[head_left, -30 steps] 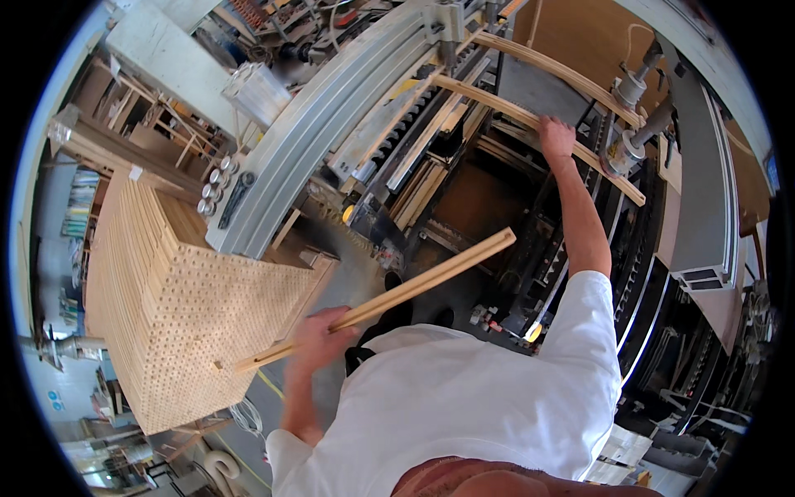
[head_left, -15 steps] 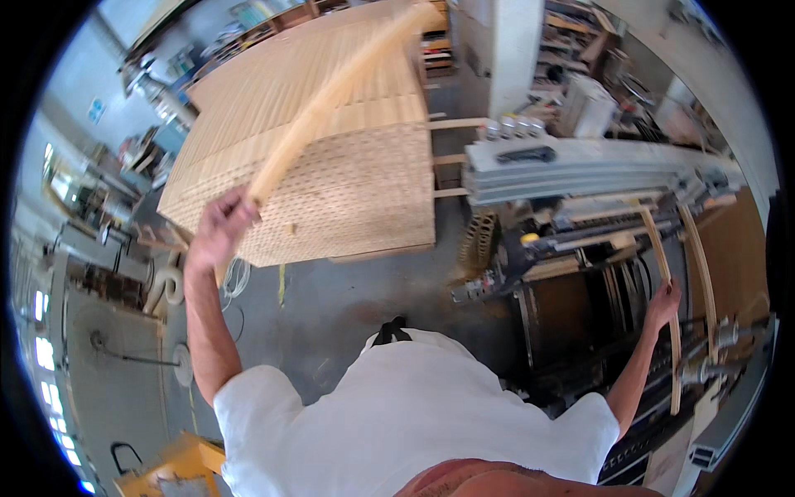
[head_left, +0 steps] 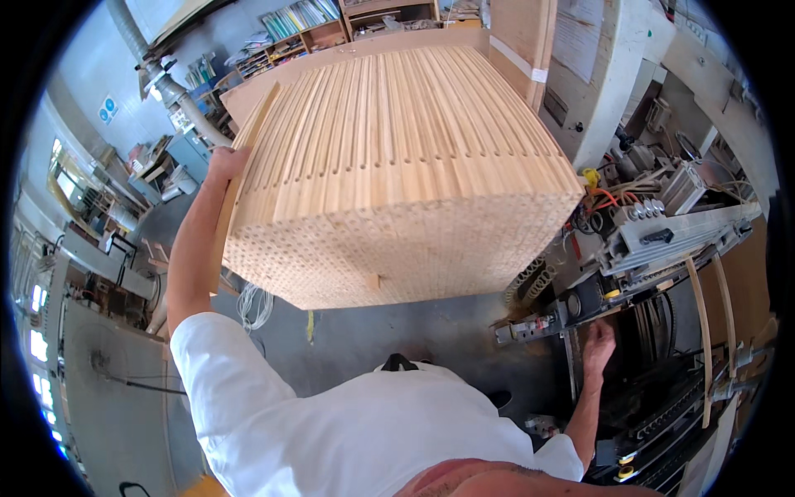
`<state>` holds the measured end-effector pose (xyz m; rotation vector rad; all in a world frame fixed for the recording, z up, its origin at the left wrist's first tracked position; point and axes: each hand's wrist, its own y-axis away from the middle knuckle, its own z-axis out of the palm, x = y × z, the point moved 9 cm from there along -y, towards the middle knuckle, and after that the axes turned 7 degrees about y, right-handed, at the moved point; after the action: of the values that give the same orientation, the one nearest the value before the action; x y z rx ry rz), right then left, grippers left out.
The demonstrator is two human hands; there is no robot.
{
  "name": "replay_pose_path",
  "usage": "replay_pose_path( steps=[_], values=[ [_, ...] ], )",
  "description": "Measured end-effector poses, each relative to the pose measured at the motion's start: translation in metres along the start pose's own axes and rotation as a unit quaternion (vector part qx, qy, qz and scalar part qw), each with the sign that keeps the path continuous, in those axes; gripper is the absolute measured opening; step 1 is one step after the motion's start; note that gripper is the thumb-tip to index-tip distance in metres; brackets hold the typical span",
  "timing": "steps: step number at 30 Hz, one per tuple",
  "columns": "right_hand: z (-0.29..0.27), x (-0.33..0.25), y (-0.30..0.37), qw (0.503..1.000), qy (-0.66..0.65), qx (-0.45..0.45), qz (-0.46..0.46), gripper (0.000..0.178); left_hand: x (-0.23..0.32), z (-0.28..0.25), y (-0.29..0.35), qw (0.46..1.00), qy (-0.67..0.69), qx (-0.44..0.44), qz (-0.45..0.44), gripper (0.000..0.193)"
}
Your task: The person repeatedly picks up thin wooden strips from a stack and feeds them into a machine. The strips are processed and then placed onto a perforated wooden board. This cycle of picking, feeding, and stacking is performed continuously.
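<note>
A large stack of pale wooden strips (head_left: 389, 124) fills the upper middle, its top layer grooved and its near face made of many strip ends. At its left edge my left hand (head_left: 228, 163) is closed round a long wooden strip (head_left: 263, 113), which lies along the stack's side. My right hand (head_left: 598, 344) hangs in front of the machine at the right, fingers loosely curled, with nothing seen in them. Further right, two thin wooden strips (head_left: 701, 331) lie across the machine (head_left: 654, 364), apart from that hand.
Behind the stack stand shelves with binders (head_left: 300, 20) and a tall board (head_left: 522, 50). A metal beam (head_left: 679, 236) with round gauges reaches in from the right. Coiled white cable (head_left: 255, 305) lies on the grey floor left of the stack; a grey panel (head_left: 116, 414) stands lower left.
My left hand has brought the raised strip down to the stack's left edge. My right hand has let go of a strip on the machine and moved left. The view has shifted toward the stack.
</note>
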<state>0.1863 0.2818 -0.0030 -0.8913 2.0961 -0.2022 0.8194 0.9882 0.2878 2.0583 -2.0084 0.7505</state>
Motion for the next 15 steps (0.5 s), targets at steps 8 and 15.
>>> replay_pose_path(
  steps=[8, 15],
  values=[
    [0.036, -0.018, 0.099, 0.982, 0.134, -0.088, 0.1, 0.017, -0.035, 0.043, -0.109, 0.996, -0.07, -0.052, 0.011, 0.079],
    [0.007, 0.012, 0.174, 0.962, 0.146, -0.062, 0.221, 0.024, -0.002, 0.062, -0.134, 0.996, 0.024, -0.023, 0.081, 0.074]
  ],
)
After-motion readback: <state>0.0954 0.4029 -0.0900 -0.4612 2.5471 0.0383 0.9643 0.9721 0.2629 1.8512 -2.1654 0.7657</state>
